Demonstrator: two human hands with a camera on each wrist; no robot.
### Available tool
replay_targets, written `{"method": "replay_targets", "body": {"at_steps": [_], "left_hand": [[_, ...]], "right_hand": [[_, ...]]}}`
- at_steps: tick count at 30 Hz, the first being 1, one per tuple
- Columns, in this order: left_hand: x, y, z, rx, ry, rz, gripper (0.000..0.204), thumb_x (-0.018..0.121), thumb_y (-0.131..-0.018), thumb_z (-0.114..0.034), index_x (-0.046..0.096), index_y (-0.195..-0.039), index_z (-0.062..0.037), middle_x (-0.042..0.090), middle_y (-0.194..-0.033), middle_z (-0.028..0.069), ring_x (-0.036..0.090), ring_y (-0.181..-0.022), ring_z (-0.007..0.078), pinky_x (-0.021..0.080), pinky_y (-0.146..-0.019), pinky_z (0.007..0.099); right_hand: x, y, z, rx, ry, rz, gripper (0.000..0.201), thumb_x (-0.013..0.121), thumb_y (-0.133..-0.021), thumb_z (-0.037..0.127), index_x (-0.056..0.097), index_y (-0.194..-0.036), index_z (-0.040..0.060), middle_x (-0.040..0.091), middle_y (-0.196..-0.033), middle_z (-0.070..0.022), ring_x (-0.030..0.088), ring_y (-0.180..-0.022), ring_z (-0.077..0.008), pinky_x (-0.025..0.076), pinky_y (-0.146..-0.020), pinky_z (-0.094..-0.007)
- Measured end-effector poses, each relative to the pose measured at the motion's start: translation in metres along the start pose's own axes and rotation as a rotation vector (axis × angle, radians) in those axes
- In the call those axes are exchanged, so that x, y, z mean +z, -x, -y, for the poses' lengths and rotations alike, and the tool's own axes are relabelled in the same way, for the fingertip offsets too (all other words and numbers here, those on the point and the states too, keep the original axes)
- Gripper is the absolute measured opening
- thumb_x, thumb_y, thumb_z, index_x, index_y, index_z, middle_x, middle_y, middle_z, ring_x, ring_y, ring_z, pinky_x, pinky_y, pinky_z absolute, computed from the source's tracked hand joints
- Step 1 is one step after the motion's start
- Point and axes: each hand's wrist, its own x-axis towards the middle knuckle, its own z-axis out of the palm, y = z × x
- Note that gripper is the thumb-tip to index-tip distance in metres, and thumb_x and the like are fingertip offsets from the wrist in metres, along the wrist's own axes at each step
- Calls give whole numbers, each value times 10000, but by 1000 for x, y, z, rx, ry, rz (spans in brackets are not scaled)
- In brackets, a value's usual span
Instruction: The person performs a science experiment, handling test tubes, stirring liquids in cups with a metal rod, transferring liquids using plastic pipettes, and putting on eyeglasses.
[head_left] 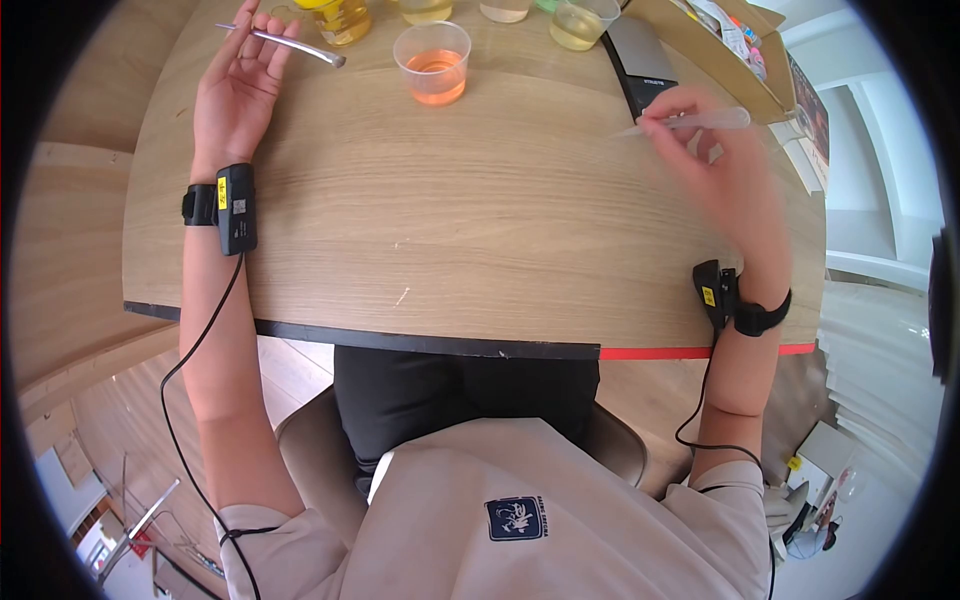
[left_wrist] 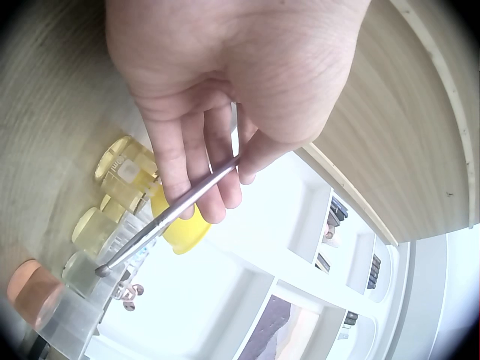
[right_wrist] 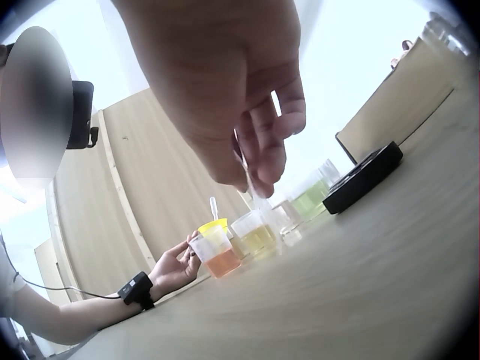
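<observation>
Palm up at the table's left, the left hand (head_left: 240, 95) pinches a thin metal rod with a small dark end (head_left: 338, 61) between thumb and fingers; the left wrist view shows the rod (left_wrist: 169, 216) across the fingers. The right hand (head_left: 725, 165), slightly blurred, pinches a clear plastic pipette (head_left: 710, 119) over the right part of the table, near a black scale (head_left: 640, 60). Between the hands, nearer the left one, stands a clear cup of orange liquid (head_left: 436, 75). In the right wrist view the right hand (right_wrist: 232, 90) partly hides the pipette.
Along the far edge stand a yellow container (head_left: 340, 20), cups of pale yellow liquid (head_left: 578, 25) and a cup of nearly clear liquid (head_left: 505, 8). An open cardboard box (head_left: 700, 55) with packets sits at the far right. Cables run along both arms.
</observation>
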Motion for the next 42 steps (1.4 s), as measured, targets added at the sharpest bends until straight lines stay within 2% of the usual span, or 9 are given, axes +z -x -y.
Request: {"method": "replay_targets", "body": {"at_steps": [3, 9, 11, 15, 18, 20, 26, 39, 42], "left_hand": [[-1, -1, -1, -5, -21, 8, 486, 502, -1035, -51, 349, -1482, 63, 609, -1064, 110, 623, -1076, 198, 436, -1173, 416], [1, 0, -1, -2, -11, -13, 479, 504, -1035, -52, 357, -1476, 64, 611, -1069, 110, 625, -1074, 199, 443, -1168, 412], [-2, -1, -1, -6, -9, -10, 478, 503, -1036, -53, 358, -1476, 63, 611, -1071, 111, 625, -1076, 199, 443, -1168, 411], [-2, 0, -1, -14, 5, -19, 475, 498, -1039, -58, 359, -1478, 57, 610, -1077, 112, 624, -1081, 200, 445, -1167, 410], [-2, 0, -1, -13, 4, 12, 475, 497, -1041, -61, 360, -1480, 53, 610, -1080, 113, 624, -1084, 201, 447, -1165, 407], [-1, 0, -1, -14, 10, -6, 476, 497, -1041, -61, 358, -1481, 54, 610, -1080, 113, 623, -1086, 202, 446, -1164, 407], [-3, -1, -2, -18, 15, 1, 478, 497, -1039, -56, 357, -1483, 53, 608, -1077, 112, 620, -1087, 201, 445, -1165, 404], [-2, -1, -2, -15, 2, -14, 479, 503, -1038, -58, 357, -1481, 52, 604, -1068, 106, 620, -1079, 203, 434, -1175, 412], [-2, -1, -1, -18, 8, -13, 477, 502, -1040, -61, 359, -1481, 50, 604, -1068, 106, 620, -1082, 202, 436, -1173, 411]], "right_hand": [[-1, -3, -1, -64, 82, -86, 75, 703, -902, 115, 639, -940, 103, 657, -824, 36, 545, -626, -81, 392, -538, -235], [-5, 0, 9, 62, 106, 8, 139, 718, -894, 109, 598, -851, 52, 626, -840, 34, 515, -613, -81, 390, -536, -234], [-4, 0, 9, -10, -144, 6, 177, 741, -888, 126, 596, -834, 41, 618, -884, 35, 499, -623, -63, 370, -529, -225], [0, 0, 9, -63, -174, -23, 171, 749, -893, 149, 614, -854, 51, 618, -922, 35, 486, -631, -51, 352, -525, -219], [0, -2, 8, -57, -138, 79, 162, 752, -894, 160, 628, -868, 59, 621, -876, 28, 501, -629, -58, 369, -528, -235], [2, -1, 5, -50, 33, -80, 136, 745, -901, 164, 642, -908, 75, 603, -781, 25, 513, -616, -67, 381, -529, -251], [1, -1, 8, -2, 57, -57, 145, 747, -901, 194, 643, -945, 103, 545, -648, 7, 507, -571, -98, 375, -524, -268], [1, -1, 4, -18, 15, -96, 187, 773, -883, 235, 652, -935, 101, 498, -599, 22, 432, -532, -79, 325, -501, -267], [0, -1, 3, 53, 55, -92, 186, 776, -882, 231, 658, -925, 93, 504, -608, 23, 438, -548, -74, 324, -505, -264]]}}
